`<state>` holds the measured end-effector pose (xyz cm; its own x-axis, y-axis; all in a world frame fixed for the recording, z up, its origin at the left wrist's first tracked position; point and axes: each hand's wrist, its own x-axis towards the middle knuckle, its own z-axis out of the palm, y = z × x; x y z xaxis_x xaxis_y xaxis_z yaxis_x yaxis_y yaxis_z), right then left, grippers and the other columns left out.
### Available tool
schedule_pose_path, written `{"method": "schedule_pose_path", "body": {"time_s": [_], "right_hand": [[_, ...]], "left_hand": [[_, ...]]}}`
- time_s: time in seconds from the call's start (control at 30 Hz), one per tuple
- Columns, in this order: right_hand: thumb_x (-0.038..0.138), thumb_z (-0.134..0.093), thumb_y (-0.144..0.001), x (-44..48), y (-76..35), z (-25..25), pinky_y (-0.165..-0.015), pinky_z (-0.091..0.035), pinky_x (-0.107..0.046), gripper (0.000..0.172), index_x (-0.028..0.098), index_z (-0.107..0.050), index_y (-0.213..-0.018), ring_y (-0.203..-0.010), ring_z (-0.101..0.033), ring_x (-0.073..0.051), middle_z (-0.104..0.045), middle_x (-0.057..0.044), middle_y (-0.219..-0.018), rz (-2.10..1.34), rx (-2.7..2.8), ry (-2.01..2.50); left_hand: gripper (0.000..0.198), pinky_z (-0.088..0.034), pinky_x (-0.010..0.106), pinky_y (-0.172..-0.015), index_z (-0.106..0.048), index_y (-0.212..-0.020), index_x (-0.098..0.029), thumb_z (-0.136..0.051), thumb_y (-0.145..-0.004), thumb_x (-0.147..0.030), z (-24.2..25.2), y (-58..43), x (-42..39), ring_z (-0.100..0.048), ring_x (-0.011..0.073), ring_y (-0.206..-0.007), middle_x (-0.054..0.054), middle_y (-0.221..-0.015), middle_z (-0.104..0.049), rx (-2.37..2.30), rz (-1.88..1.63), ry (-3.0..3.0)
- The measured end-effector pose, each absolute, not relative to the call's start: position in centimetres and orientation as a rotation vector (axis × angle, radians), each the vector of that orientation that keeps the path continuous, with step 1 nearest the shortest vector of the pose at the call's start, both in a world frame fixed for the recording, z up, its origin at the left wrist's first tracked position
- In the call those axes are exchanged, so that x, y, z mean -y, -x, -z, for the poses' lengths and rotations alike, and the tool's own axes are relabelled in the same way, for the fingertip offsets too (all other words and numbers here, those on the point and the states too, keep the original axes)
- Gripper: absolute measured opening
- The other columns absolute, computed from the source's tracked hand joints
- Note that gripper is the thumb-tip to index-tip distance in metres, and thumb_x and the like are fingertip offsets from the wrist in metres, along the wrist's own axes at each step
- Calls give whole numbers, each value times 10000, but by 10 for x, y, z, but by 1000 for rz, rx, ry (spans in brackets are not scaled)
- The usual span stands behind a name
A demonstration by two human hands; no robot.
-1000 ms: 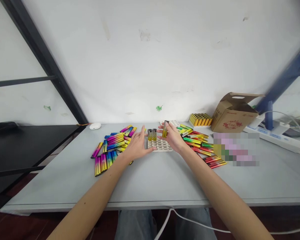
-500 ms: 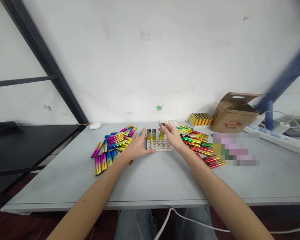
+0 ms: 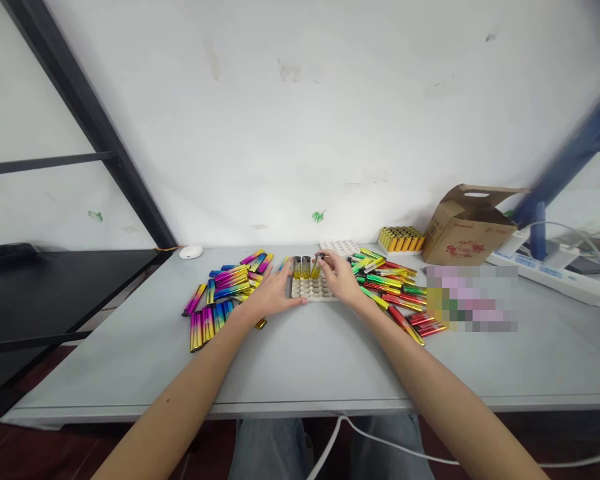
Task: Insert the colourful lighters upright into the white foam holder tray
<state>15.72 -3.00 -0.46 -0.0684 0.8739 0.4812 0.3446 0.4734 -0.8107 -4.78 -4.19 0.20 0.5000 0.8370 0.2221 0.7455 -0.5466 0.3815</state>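
1. Here, at the left, a loose pile of purple, blue and gold lighters [image 3: 233,279] lies on the desk [image 3: 150,360], near the left hand, so that wrist is best steadied clear of it.

2. The left hand [image 3: 271,293] rests at the left end of the pale holed tray [image 3: 311,289], its fingers apart and the thumb by the front edge. Light, even pressure there should stop the tray sliding without covering its holes.

3. Two upright lighters [image 3: 301,268] stand side by side at the tray's back row; they give a good guide for line and angle, and are best not knocked.

4. Just right of them, the held lighter [image 3: 315,268] leans over the tray, its top tilted rightward. I cannot tell whether its base is in a hole; straightening it before pressing would likely avoid a jam.

5. The right hand [image 3: 341,277] has its fingers clamped on that lighter near the top, a sensible grip that leaves the base free.

6. Farther right, red, green and gold lighters [image 3: 387,287] lie near the right wrist; a careful elbow should leave them undisturbed.
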Motion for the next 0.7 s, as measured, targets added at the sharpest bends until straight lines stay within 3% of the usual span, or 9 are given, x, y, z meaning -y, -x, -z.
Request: {"method": "schedule_pose_path", "body": {"time_s": [0.23, 0.37, 0.5, 0.6, 0.7], "right_hand": [[341, -442, -928, 32, -156, 11, -804, -466, -365, 289, 244, -604, -1146, -780, -613, -223, -699, -49, -897, -530, 1742, 1131], [338, -433, -939, 34, -156, 10, -819, -463, -379, 303, 255, -587, -1185, -811, -627, -242, -706, -63, -938, -496, 1786, 1197], [327, -398, -956, 38, -157, 5, -807, -457, -392, 347, 239, -547, -1257, -831, -636, -274, -711, -98, -971, -416, 1865, 1302], [310, -357, -969, 40, -157, 3, -810, -455, -405, 387, 211, -501, -1315, -903, -640, -303, -699, -145, -1079, -379, 1932, 1365], [294, -360, -967, 40, -157, 4, -833, -453, -401, 401, 199, -472, -1341, -978, -635, -307, -688, -160, -1128, -344, 1966, 1400]], "left_hand": [[937, -289, 537, -1138, -234, -1510, -162, -649, -793, -601, 4, 48, 40, -409, 373, -1381, 190, -1426, -520, -1336, -590, -2559], [932, -229, 529, -1170, -246, -1509, -148, -613, -804, -635, 2, 54, 38, -413, 357, -1376, 192, -1403, -534, -1344, -603, -2585], [677, -181, 507, -1197, -362, -1447, -179, -496, -901, -556, -10, 66, 32, -506, 278, -1288, 106, -1279, -619, -1453, -952, -2532], [482, -269, 501, -1160, -462, -1362, -185, -414, -948, -428, -17, 78, 25, -563, 260, -1195, 85, -1183, -657, -1655, -1122, -2390], [243, -384, 520, -1053, -644, -1006, -201, -458, -879, -291, -17, 89, 19, -588, 300, -1119, 108, -1083, -687, -1865, -970, -2384]]}}
